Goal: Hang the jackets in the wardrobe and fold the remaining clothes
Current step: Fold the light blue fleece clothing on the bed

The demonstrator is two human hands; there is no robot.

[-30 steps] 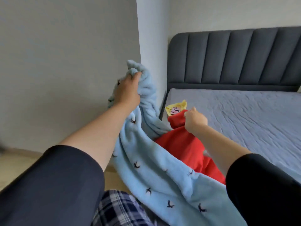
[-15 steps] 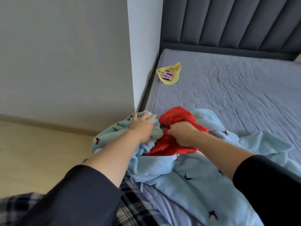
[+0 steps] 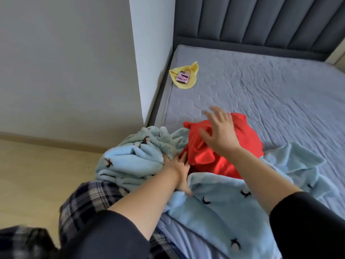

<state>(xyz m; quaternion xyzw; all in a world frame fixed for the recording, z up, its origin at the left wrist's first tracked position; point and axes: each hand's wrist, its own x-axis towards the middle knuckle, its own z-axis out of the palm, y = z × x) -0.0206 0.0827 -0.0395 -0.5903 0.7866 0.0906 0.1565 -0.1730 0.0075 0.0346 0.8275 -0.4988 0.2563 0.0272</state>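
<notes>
Right now the person's right hand [image 3: 219, 135] hovers over the crumpled red garment [image 3: 203, 152], fingers spread wide, blurred, holding nothing. The left hand [image 3: 177, 167] lies flat with straight fingers, pushed in between the red garment and the pale blue fleece [image 3: 224, 202] heaped around it on the near left of the grey mattress [image 3: 261, 94]. Farther off, by the left edge, a yellow cloth [image 3: 193, 69] lies well apart.
</notes>
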